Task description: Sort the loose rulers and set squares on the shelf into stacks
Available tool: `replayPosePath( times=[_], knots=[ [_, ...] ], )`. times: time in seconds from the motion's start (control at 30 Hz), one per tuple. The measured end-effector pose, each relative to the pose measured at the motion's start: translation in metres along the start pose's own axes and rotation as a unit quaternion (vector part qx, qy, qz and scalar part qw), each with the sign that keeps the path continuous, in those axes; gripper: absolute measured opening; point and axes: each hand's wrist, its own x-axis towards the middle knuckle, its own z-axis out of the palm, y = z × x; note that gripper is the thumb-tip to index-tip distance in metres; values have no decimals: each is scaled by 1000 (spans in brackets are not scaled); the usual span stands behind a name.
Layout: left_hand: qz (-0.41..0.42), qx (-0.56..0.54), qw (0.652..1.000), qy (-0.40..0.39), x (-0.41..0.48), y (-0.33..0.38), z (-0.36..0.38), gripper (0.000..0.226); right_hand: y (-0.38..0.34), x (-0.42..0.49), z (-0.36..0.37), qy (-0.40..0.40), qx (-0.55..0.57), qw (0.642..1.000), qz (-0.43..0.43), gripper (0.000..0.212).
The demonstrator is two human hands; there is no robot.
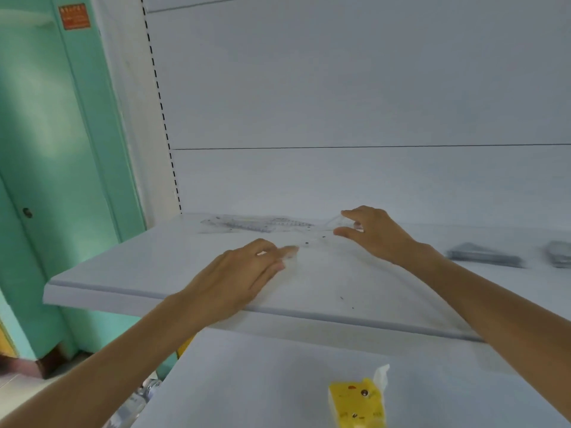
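A clear plastic set square (312, 240) lies tilted over the white shelf (129, 273), hard to make out. My right hand (374, 233) pinches its far end between thumb and fingers. My left hand (244, 273) lies flat with straight fingertips touching its near end. Behind it, loose transparent rulers and set squares (247, 225) lie scattered at the back left of the shelf. Two dark stacks sit at the right: one triangular stack (485, 256) and another stack (560, 254) cut off by the frame edge.
The shelf's back panel (340, 103) rises right behind the rulers. A lower shelf (247, 381) holds a yellow tissue pack (358, 403). A green door (46, 180) stands to the left of the shelving.
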Motion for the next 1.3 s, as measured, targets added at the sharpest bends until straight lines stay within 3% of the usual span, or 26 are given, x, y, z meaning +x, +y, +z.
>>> replayPosePath(
  times=[0.07, 0.2, 0.3, 0.43, 0.67, 0.77, 0.9, 1.07, 1.17, 1.3],
  knots=[
    [-3, -71, 997, -10, 24, 7, 10, 36, 16, -8, -14, 36, 22, 999, 9, 58],
    [-34, -225, 972, -64, 72, 32, 31, 38, 57, -33, -48, 99, 7, 995, 29, 49],
    [-25, -242, 963, -117, 105, 57, 50, 34, 93, -55, -81, 112, -30, 992, 51, 44],
    [-29, -240, 966, -94, 139, 90, 74, 32, 130, -79, -113, 111, -75, 987, 91, 44],
    [-70, -240, 966, -62, 161, 126, 106, 49, 156, -94, -108, 23, -99, 989, 107, 45],
    [-87, -250, 964, -34, 162, 135, 107, 45, 158, -91, -107, -4, -111, 987, 118, 41],
    [-117, -269, 956, 18, 156, 138, 104, 36, 165, -94, -98, -106, -128, 977, 132, 40],
    [-141, -273, 951, 43, 151, 136, 103, 30, 164, -96, -98, -127, -173, 969, 121, 48],
    [-147, -272, 950, 42, 156, 137, 104, 32, 153, -107, -107, -97, -191, 973, 84, 54],
    [-164, -294, 939, 72, 173, 146, 109, 27, 138, -143, -107, -89, -179, 979, 29, 46]
  ],
)
